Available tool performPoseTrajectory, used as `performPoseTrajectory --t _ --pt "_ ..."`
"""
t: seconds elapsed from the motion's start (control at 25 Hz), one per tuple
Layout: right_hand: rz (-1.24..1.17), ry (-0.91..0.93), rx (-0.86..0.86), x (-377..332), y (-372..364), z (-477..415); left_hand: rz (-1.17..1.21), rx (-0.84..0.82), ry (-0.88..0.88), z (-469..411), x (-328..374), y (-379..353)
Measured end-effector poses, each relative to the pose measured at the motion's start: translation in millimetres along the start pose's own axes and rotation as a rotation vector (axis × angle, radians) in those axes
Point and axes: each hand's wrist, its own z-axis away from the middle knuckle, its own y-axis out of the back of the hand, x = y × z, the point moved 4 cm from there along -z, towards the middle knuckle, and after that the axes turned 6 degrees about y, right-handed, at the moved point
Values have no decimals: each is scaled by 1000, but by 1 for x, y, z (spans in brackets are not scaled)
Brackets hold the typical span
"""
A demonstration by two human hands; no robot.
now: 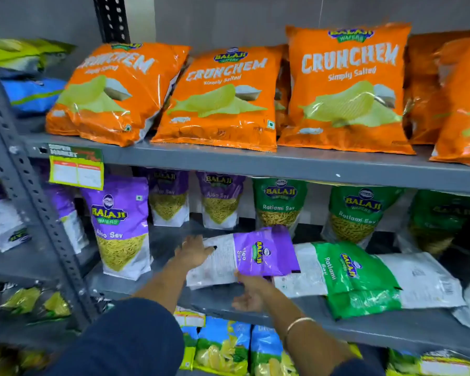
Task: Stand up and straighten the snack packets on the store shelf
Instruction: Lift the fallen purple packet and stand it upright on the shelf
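Middle shelf (255,312): grey metal, carrying Aloo Sev and Ratlami Sev packets
Purple Aloo Sev packet (261,256): lying flat near the shelf's front edge, its right end overlapping the green packet
Left hand (194,251): grip spread, palm flat on the packet's white left end
Right hand (251,291): grip pinching the purple packet's near edge
Green Ratlami Sev packet (358,278): lying flat to the right
Standing purple packet (121,226): upright, left
Orange Crunchem packets (345,88): upper shelf, leaning back

A yellow-and-green price tag (76,166) hangs from the front edge of the upper board beside the perforated grey metal upright (25,185). A second slotted black post (111,19) rises against the grey wall (228,17).
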Motion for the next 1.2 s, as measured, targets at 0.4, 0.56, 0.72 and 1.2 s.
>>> performPoseTrajectory --t 0.4,0.56,0.72,1.2 --pt "-527 367 312 4 -27 -46 164 -550 -60 -79 -7 -2" --pt "-453 547 307 -25 -31 -39 346 -580 -58 -73 -25 9" --pt "-197 651 255 -64 -26 -34 588 -541 -107 -64 -29 21" --pt "629 629 324 -101 -5 -44 691 -373 -146 -52 -27 20"
